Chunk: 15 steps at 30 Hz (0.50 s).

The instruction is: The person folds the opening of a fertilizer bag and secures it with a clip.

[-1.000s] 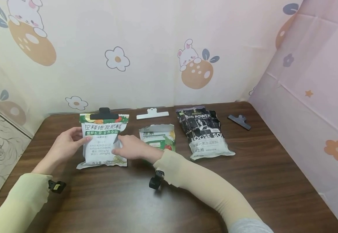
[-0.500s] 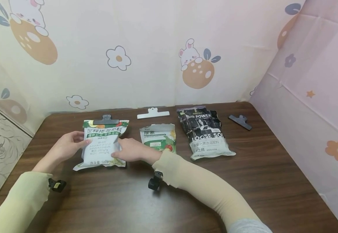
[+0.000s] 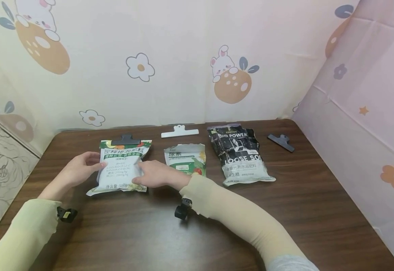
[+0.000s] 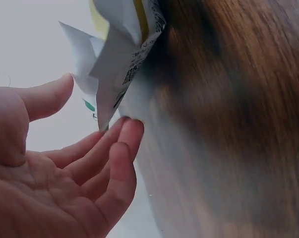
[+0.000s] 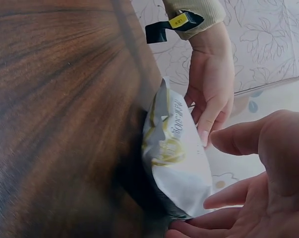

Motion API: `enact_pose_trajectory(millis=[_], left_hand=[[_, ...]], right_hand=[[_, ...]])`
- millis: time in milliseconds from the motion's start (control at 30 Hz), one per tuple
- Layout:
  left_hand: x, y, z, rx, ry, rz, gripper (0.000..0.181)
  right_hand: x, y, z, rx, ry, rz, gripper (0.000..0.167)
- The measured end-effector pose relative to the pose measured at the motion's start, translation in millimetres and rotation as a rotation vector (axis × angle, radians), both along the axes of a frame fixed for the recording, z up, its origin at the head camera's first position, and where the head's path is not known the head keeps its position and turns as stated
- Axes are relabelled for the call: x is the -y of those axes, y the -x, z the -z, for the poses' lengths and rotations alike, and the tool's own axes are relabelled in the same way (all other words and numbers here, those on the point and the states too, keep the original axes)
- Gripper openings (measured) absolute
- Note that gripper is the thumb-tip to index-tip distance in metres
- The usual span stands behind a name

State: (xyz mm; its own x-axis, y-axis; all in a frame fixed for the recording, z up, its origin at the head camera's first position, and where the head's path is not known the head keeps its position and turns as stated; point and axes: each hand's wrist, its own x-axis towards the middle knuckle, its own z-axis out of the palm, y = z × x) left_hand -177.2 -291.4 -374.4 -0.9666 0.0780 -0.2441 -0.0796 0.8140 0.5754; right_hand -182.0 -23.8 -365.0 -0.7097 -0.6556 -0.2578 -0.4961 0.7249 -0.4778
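Your left hand [image 3: 79,169] and right hand [image 3: 158,174] lightly grip the bag [image 3: 119,170] at frame left, so uneven release might make it slump.

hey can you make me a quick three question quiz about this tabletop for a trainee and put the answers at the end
1. Count: How many clips show in the head view?

2. True or false: The white clip lies loose, not fastened to any bag.

3. Multiple choice: What is between the left hand and the right hand?
A) the black-and-white bag
B) the leftmost bag
C) the small green-and-white bag

Key:
1. Three: the white clip, the dark clip on the leftmost bag's top edge, and the grey clip farthest right.
2. True.
3. B.
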Motion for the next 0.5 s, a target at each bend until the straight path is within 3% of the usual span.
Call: enact_pose_trajectory(millis=[167,333,500], left_hand=[[-5.5,1.2,-4.4,-0.048,0.007,-0.026,0.083],[-13.3,3.3,-13.4,-0.080,0.002,-0.070,0.083],[-24.1,2.6,-21.6,-0.101,-0.051,-0.050,0.081]], right_hand=[[-6,0.5,-8.7,-0.034,0.025,-0.013,0.058],[-17,3.2,-16.4,-0.025,0.096,0.026,0.049],[-28,4.1,-25.4,-0.017,0.160,0.063,0.043]])
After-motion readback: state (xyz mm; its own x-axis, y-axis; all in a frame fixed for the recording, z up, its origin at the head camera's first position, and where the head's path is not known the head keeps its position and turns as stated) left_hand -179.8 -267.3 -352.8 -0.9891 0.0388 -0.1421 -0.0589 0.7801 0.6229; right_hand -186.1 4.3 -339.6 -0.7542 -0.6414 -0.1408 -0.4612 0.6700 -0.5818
